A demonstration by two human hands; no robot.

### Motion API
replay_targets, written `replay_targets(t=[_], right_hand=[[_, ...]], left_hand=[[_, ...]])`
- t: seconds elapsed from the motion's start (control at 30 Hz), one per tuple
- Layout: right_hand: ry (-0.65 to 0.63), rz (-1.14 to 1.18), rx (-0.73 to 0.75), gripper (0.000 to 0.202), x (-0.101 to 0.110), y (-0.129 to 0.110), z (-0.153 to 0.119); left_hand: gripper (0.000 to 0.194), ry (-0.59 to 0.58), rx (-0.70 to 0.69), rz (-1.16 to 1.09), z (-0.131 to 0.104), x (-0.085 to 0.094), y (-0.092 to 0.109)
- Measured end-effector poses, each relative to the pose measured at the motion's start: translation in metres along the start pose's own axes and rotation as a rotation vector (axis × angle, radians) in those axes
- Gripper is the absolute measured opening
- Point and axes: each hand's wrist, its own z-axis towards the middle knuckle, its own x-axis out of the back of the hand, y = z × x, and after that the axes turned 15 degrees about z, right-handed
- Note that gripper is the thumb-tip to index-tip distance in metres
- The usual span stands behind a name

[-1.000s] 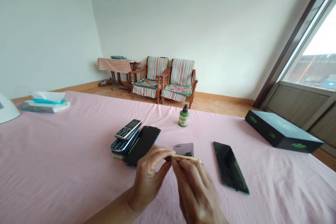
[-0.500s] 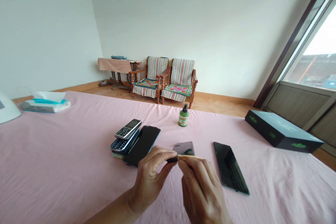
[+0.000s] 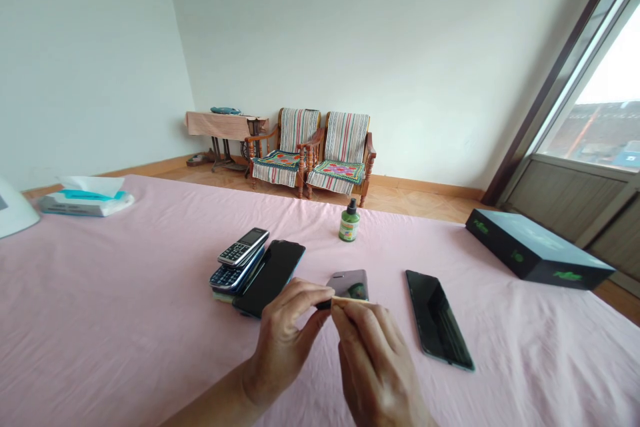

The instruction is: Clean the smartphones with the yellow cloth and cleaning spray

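My left hand (image 3: 289,328) is closed, pinching a small flat black object (image 3: 324,305) between thumb and fingers; most of it is hidden, so its kind cannot be made out. My right hand (image 3: 377,357) is closed on a thin pale-tan piece (image 3: 353,300), of which only a narrow edge shows above the fingers. The tan piece meets the right end of the black object. Just beyond both hands, a shiny grey phone or phone cover (image 3: 350,279) lies on the pink cloth (image 3: 150,347), partly covered by my fingers.
Left of my hands lie a black smartphone (image 3: 273,277) and stacked keypad phones (image 3: 243,247). A dark smartphone (image 3: 440,320) lies to the right. Farther off are a green spray bottle (image 3: 349,223), a black box (image 3: 540,250), a tissue pack (image 3: 87,201) and two wooden chairs (image 3: 347,140).
My right hand has shifted slightly left with the tan piece, covering more of the black object's right end. My left hand keeps its pinch almost in place.
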Motion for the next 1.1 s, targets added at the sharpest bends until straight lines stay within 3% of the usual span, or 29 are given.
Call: replay_targets(t=[0.4,0.57,0.8,0.97,1.1], right_hand=[[-0.015,-0.011,-0.027,0.029,-0.002,0.001,-0.003],[0.083,-0.067,-0.121,0.028,-0.001,0.010,-0.004],[0.254,0.023,-0.022,0.036,0.012,0.002,0.001],[0.109,-0.028,0.038,0.040,0.011,0.008,-0.003],[0.060,-0.121,0.102,0.032,0.009,0.009,-0.002]], left_hand=[[0.018,0.001,0.001,0.000,-0.001,0.000,-0.001],[0.015,0.055,0.020,0.064,0.001,0.003,-0.003],[0.016,0.033,0.016,0.060,0.001,0.006,-0.002],[0.016,0.019,0.002,0.061,0.001,0.005,-0.001],[0.015,0.028,0.002,0.052,0.001,0.004,0.001]])
